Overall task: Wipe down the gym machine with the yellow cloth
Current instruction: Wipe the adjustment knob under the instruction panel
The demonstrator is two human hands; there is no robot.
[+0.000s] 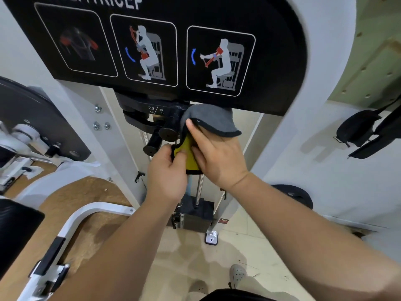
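The cloth (211,120) is grey on one side and yellow on the other, with a black hem. It is draped against the black add-on weight knobs (168,132) just under the machine's black exercise placard (152,46). My right hand (213,157) holds the cloth's upper part, thumb on the grey side. My left hand (167,172) pinches the lower yellow flap (188,148). Both hands meet in front of the white machine frame (117,148).
A chrome guide rod (198,192) runs down to the black weight stack (195,216) below my hands. White frame arms (71,222) and black pads (17,222) lie at lower left. A black strap bag (360,129) hangs on the wall at right. My shoes (237,273) stand on the tiled floor.
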